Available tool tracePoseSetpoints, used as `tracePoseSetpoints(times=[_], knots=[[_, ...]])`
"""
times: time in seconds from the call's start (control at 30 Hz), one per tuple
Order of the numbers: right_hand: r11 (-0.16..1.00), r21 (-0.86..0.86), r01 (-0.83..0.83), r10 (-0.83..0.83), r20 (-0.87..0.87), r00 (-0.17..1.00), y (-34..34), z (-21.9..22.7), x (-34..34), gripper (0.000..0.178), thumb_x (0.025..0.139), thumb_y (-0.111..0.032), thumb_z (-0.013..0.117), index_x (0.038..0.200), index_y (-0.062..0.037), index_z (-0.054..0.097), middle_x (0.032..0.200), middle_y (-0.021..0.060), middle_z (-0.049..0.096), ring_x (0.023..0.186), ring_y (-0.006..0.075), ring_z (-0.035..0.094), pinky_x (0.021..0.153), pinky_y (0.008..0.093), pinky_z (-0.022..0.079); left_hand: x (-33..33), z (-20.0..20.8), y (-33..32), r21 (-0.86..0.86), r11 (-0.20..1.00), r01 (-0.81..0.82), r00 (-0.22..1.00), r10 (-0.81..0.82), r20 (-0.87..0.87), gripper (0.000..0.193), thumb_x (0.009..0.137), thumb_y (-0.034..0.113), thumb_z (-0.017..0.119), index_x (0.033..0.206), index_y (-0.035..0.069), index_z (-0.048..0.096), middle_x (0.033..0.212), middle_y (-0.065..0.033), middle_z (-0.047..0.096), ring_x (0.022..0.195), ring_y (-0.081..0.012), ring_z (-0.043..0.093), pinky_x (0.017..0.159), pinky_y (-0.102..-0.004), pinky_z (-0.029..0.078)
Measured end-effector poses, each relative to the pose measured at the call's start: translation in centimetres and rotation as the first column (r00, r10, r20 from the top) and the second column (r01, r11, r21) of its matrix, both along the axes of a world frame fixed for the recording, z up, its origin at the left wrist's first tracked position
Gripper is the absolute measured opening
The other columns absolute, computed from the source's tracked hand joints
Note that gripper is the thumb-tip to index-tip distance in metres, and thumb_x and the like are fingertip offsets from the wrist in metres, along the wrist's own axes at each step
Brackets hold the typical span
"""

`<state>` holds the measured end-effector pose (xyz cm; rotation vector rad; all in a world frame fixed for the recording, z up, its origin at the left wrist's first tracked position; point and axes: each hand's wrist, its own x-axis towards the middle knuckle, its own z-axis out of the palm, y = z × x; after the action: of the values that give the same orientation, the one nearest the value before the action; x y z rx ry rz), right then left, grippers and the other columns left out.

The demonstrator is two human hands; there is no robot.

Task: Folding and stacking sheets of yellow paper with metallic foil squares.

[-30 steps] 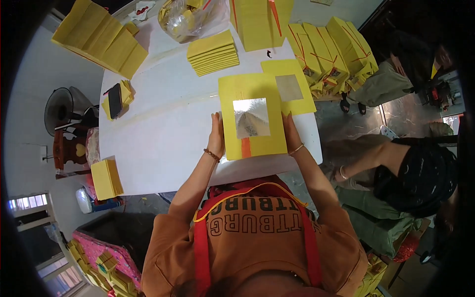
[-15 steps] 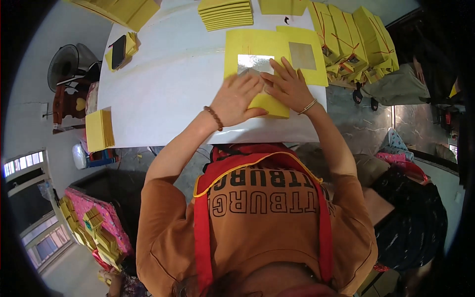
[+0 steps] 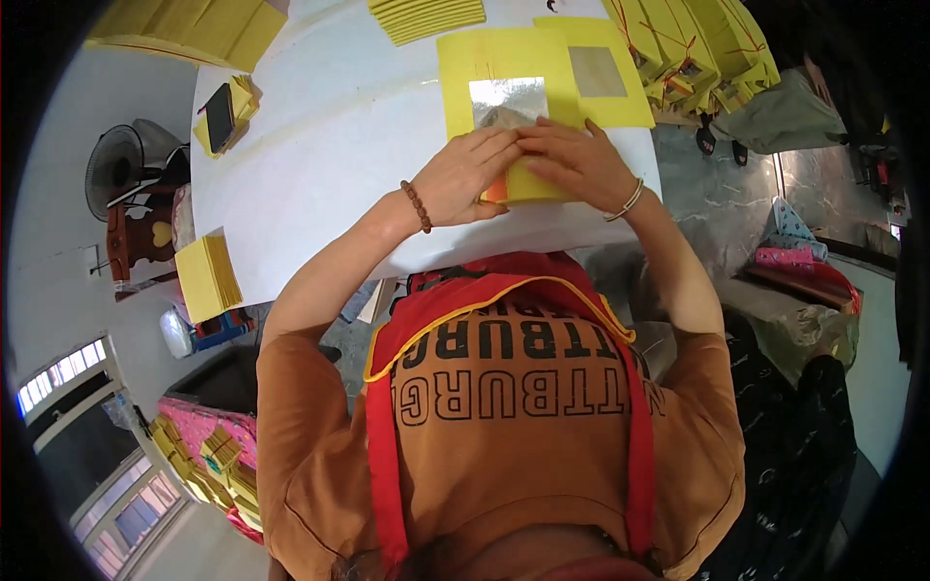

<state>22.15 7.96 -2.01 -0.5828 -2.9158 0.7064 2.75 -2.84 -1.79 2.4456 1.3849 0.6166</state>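
Observation:
Before me at the near right of the white table [image 3: 320, 184] lies a yellow paper sheet [image 3: 453, 63] with a shiny silver square [image 3: 518, 92] on it. The sheet's near part is folded up, and a patch of orange shows by the fold. My left hand [image 3: 470, 174] rests on the folded part, fingers stretched and thumb apart near the fold. My right hand [image 3: 581, 165] lies on it too, fingers extended, tips meeting the left fingertips. Both hands partly hide the fold. A second yellow sheet [image 3: 632, 73] with a dull silver square lies partly under the first.
A yellow paper stack [image 3: 426, 21] sits at the far side. At far left a dark phone [image 3: 221, 118] lies on small yellow papers. A yellow bundle [image 3: 205, 279] stands at the left table corner. Red-tied yellow packets [image 3: 712, 44] are at the far right; a fan [image 3: 114, 167] stands left.
My hands have come closer together over the fold, the right one moving down from the silver square. The whole view has shifted and turned slightly.

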Motion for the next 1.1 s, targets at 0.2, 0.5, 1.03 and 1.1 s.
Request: tracePoseSetpoints(times=[0.2,0.5,1.03,1.1], knots=[[0.996,-0.084,0.039,-0.044,-0.054,0.998,-0.5,-0.4,0.3,0.032,0.086,-0.028,0.054,0.116,-0.018,0.055,0.127,-0.0003,0.048,0.126,0.0189,0.036,0.096,0.0445,0.029,-0.7,-0.4,-1.0,0.058,0.994,-0.088,0.996,0.09,-0.019,0.062,0.065,0.031,0.07,0.114,0.001,0.047,0.113,-0.0129,0.048,0.102,-0.03,0.046,0.085,-0.0374,0.04],[0.932,-0.361,0.015,-0.072,-0.145,0.987,0.6,-1.2,0.5,0.035,0.088,-0.033,0.047,0.114,-0.0118,0.056,0.123,0.0032,0.051,0.127,0.0203,0.034,0.1,0.0369,0.031,-2.2,1.3,0.3,-0.194,0.978,-0.079,0.978,0.113,0.174,0.022,0.077,0.022,0.063,0.091,0.005,0.063,0.086,-0.0088,0.062,0.077,-0.0247,0.058,0.069,-0.0314,0.046],[0.488,-0.873,-0.02,-0.417,-0.253,0.873,1.5,-2.9,1.2,0.06,0.093,-0.048,0.023,0.111,0.0014,0.051,0.084,0.0096,0.061,0.104,0.0227,0.052,0.097,0.0334,0.034,-3.0,0.3,0.4,-0.623,0.781,0.038,0.748,0.392,0.536,0.014,0.082,0.013,0.061,0.084,0.0,0.063,0.074,-0.0038,0.064,0.068,-0.0074,0.056,0.064,-0.0219,0.046],[0.431,-0.9,-0.072,-0.403,-0.263,0.876,2.1,-3.7,1.6,0.064,0.092,-0.051,0.021,0.118,0.0011,0.047,0.086,0.0107,0.062,0.107,0.0232,0.05,0.098,0.0346,0.033,-3.3,0.6,0.8,-0.63,0.777,0.022,0.752,0.402,0.523,0.014,0.082,0.013,0.06,0.084,0.0,0.063,0.075,-0.0037,0.064,0.069,-0.0071,0.056,0.064,-0.0218,0.046]])
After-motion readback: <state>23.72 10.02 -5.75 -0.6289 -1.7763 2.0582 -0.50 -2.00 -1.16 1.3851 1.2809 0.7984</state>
